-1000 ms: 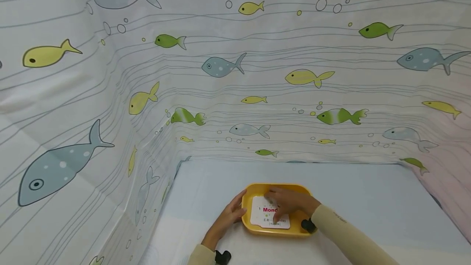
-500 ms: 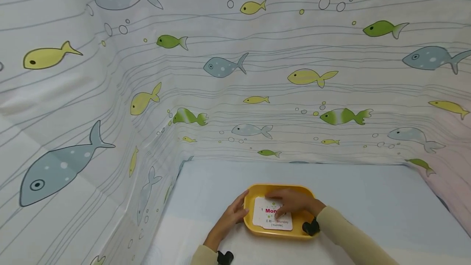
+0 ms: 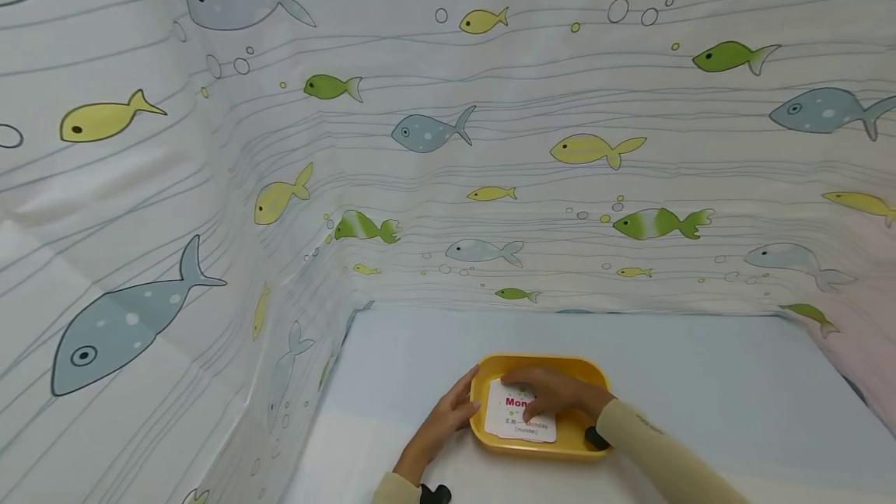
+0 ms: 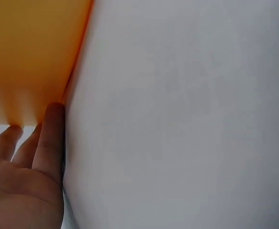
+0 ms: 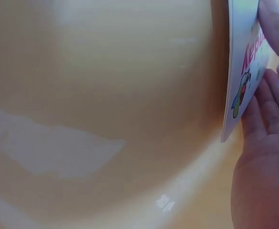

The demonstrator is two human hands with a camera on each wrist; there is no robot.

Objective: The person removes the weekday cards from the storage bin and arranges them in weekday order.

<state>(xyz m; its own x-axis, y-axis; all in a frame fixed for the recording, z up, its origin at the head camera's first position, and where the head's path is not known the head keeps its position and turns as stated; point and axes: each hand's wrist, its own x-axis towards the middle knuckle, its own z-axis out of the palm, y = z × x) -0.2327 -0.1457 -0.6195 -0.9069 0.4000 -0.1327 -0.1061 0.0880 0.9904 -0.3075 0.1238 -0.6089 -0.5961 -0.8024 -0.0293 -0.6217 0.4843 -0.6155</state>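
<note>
"What is the biggest thing there?"

"The pale table [image 3: 700, 395], with the yellow tray [image 3: 570, 429] on it, apparently light, stiff plastic. The person's left hand [image 3: 448, 412] touches its left end, fingers nearly straight, with no visible grip."

"And the right hand [image 3: 553, 393]?"

"Inside the tray, thumb and fingers apart, touching the printed face of the white card [image 3: 504, 420], which sits in the tray's left part."

"How will the card handle?"

"Probably light, thin and fairly stiff, perhaps slick; its corners might crease, so opposite edges seem the best hold."
</note>
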